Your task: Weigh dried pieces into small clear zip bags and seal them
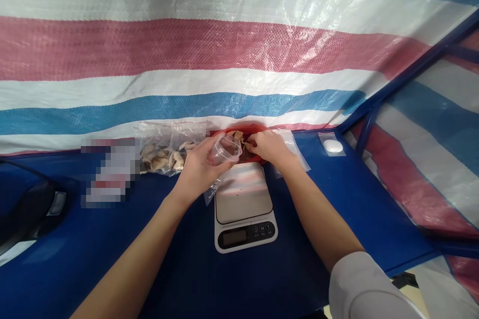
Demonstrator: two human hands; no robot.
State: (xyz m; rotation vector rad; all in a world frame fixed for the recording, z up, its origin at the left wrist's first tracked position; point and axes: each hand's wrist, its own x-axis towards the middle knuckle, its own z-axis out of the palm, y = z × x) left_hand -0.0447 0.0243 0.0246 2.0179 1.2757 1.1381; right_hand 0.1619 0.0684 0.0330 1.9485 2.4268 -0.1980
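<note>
My left hand (198, 167) is wrapped round a clear plastic cup (227, 149), tilted above the back of a kitchen scale (245, 199). Behind the scale sits a red basin (258, 128) with dried, pale brown pieces (238, 135) in it. Reaching into that basin, my right hand (267, 147) has its fingertips pinched together on a dried piece (247, 145); its exact kind is unclear. The scale's steel plate carries only a few dark specks, and its display looks blank.
Clear zip bags of dried slices (160, 157) lie left of the basin. Flat clear bags (290, 152) are on its right, then a small bag with a white oval item (333, 146). A black object (33, 204) stands at far left. Striped sheeting (187, 45) hangs behind the blue table (299, 269).
</note>
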